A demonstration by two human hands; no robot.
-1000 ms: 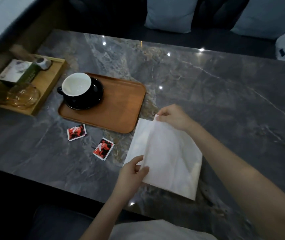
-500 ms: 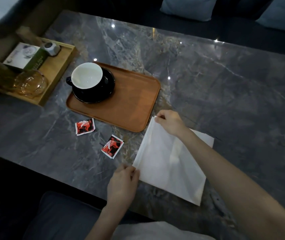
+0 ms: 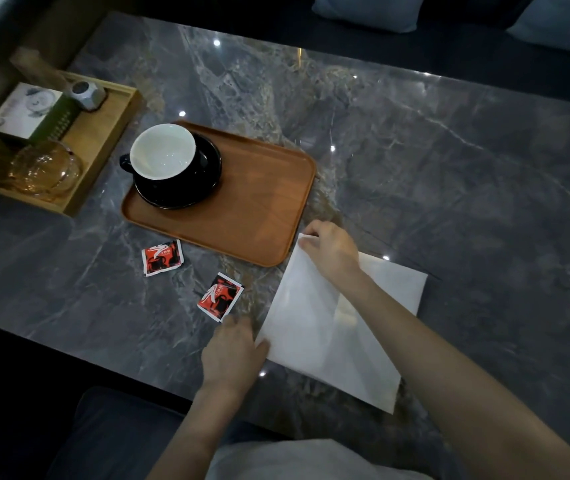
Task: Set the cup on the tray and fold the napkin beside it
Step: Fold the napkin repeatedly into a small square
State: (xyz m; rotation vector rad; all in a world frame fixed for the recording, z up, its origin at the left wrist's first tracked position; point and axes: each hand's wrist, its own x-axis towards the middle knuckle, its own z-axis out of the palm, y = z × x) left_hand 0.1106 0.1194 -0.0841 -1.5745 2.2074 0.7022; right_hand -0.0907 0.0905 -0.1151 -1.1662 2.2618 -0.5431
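A black cup with a white inside (image 3: 163,151) stands on a black saucer (image 3: 204,181) at the left end of a brown wooden tray (image 3: 259,209). To the right of the tray a white napkin (image 3: 314,327) lies flat on the grey marble table, folded over once. My right hand (image 3: 332,252) pinches its far left corner. My left hand (image 3: 233,351) presses on its near left corner at the table's front edge. My right forearm crosses the napkin and hides part of it.
Two red sachets (image 3: 161,257) (image 3: 220,296) lie on the table in front of the tray. A lighter wooden box tray (image 3: 103,140) at the far left holds a glass bowl (image 3: 43,169), a small box and a small jar. Cushions line the sofa behind the table.
The raised half of the napkin has come down flat onto the table. Both hands now rest on its left corners. The view has shifted down and to the right.
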